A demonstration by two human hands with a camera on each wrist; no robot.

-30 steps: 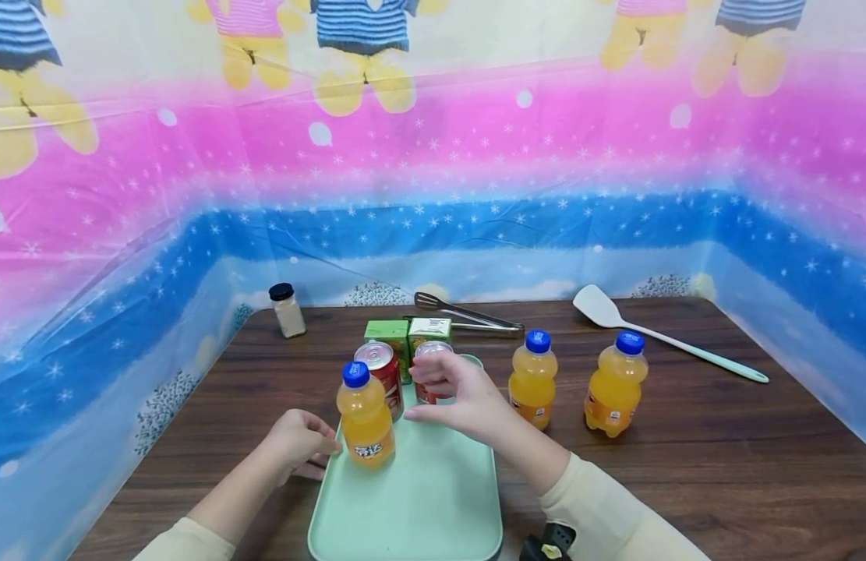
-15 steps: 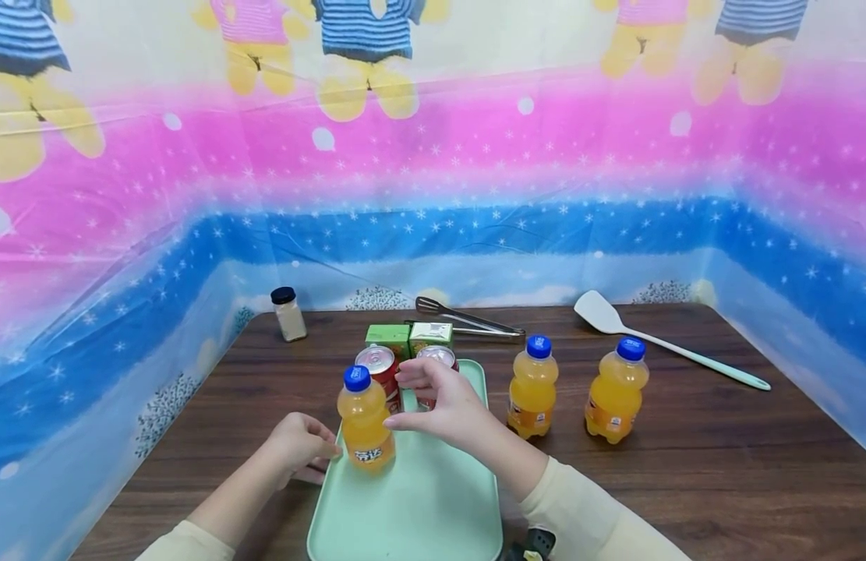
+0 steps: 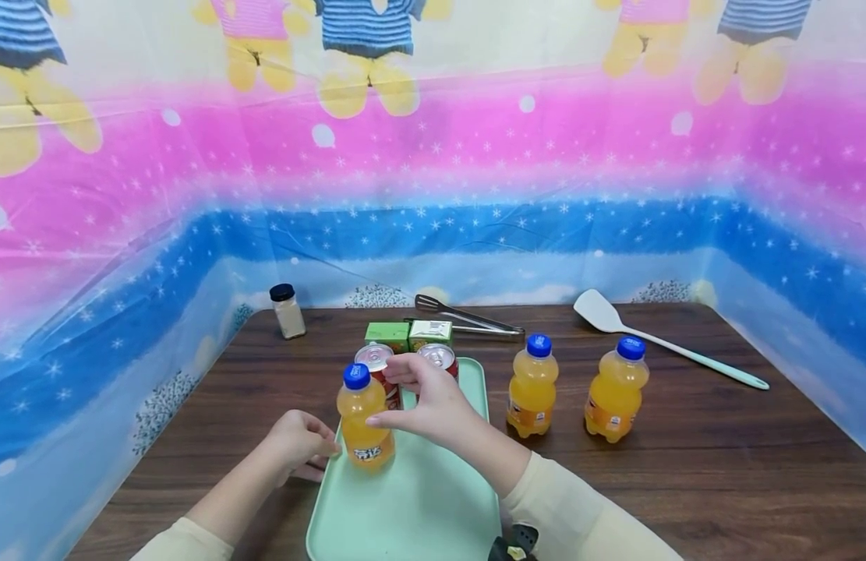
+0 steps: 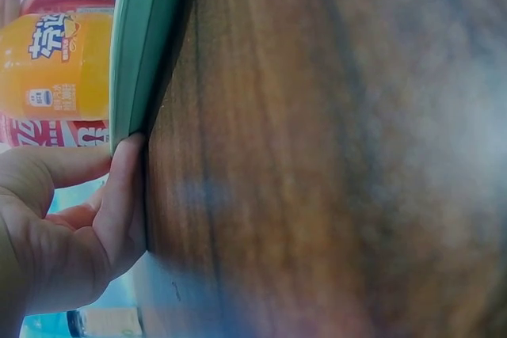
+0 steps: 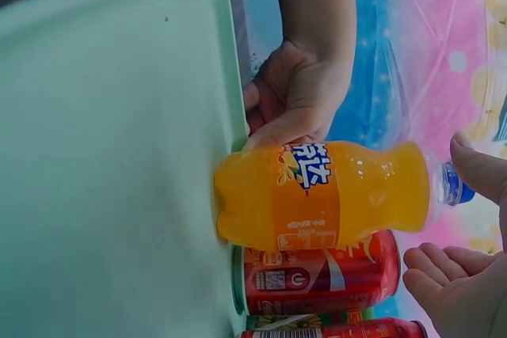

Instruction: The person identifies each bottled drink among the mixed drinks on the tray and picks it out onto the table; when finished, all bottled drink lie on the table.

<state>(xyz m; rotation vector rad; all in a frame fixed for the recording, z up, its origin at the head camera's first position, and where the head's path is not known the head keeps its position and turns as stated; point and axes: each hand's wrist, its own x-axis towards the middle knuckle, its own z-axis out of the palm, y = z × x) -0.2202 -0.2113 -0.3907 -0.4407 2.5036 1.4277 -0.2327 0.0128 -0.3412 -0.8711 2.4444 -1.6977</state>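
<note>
A pale green tray point(image 3: 418, 506) lies on the table, and my left hand point(image 3: 295, 448) pinches its left rim between thumb and fingers. On the tray near that rim stands an upright orange soda bottle point(image 3: 367, 428) with a blue cap. My right hand point(image 3: 433, 401) is beside the bottle, thumb and fingers spread apart; the right wrist view shows the thumb point(image 5: 479, 168) close to the cap. Behind the bottle are two red soda cans, the left can point(image 3: 373, 357) and the right can point(image 3: 438, 357), the latter partly hidden by my right hand.
Two green drink cartons point(image 3: 408, 335) stand behind the cans. To the tray's right are two more orange soda bottles point(image 3: 531, 389). Tongs point(image 3: 475, 318) and a white spatula point(image 3: 601, 312) lie at the back; a black-lidded jar point(image 3: 288, 313) stands back left.
My right hand has moved left over the tray, from in front of the right can to the bottle's side. My left hand keeps its hold on the rim.
</note>
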